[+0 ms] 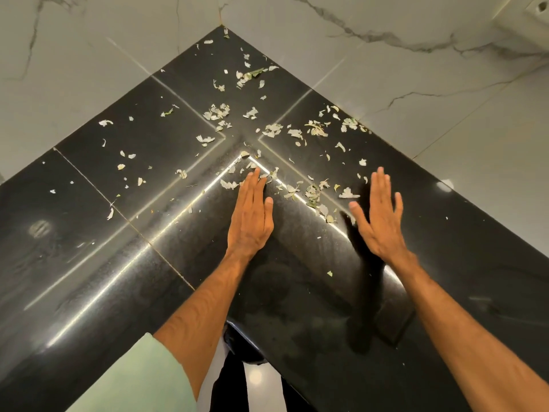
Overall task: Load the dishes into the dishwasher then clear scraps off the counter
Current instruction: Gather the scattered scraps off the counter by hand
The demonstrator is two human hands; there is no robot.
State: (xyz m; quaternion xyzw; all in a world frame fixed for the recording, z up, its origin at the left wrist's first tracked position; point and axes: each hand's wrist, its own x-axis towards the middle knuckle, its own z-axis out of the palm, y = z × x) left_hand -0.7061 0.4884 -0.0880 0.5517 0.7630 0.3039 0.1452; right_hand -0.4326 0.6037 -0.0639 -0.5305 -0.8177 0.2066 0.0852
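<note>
Scraps (315, 193) btwn both hands; left hand (251, 215) fingertips touching some.

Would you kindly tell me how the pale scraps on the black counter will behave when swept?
The scraps look thin and flaky, so they are probably light and apt to scatter. The counter is glossy, so they should slide easily before the flat left hand, though some may cling.

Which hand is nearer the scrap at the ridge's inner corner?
Left. The left hand lies just short of the scrap; the right hand is well off to its right.
</note>
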